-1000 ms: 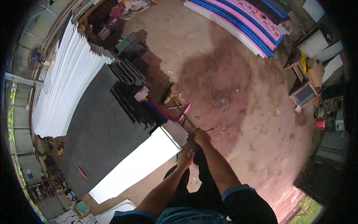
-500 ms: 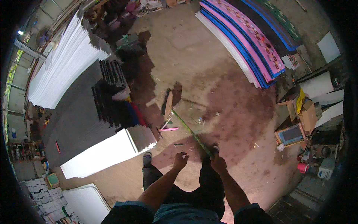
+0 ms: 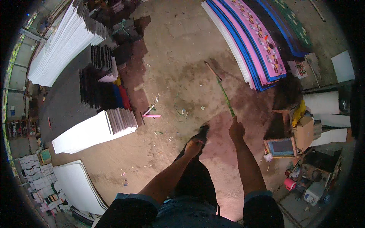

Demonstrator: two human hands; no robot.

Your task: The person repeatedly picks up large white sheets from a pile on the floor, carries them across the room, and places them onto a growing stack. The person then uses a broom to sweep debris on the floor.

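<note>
My right hand is closed round the lower end of a long green stick, held out ahead over the floor. At its far end the stick carries a narrow brown piece, close to the ground; its exact kind does not show. My left hand hangs in front of my leg, away from the stick. Its fingers are curled in, and anything inside them is hidden.
White sheets and dark sheets are stacked on the left. Pink and blue sheets lie far right. Small scraps and a pink strip litter the dirt floor. A cardboard box and a wooden frame stand right.
My right hand has moved forward and right, swinging the stick's far end rightward from near the left stacks. My left hand has come forward over my leg, and the view has shifted.
</note>
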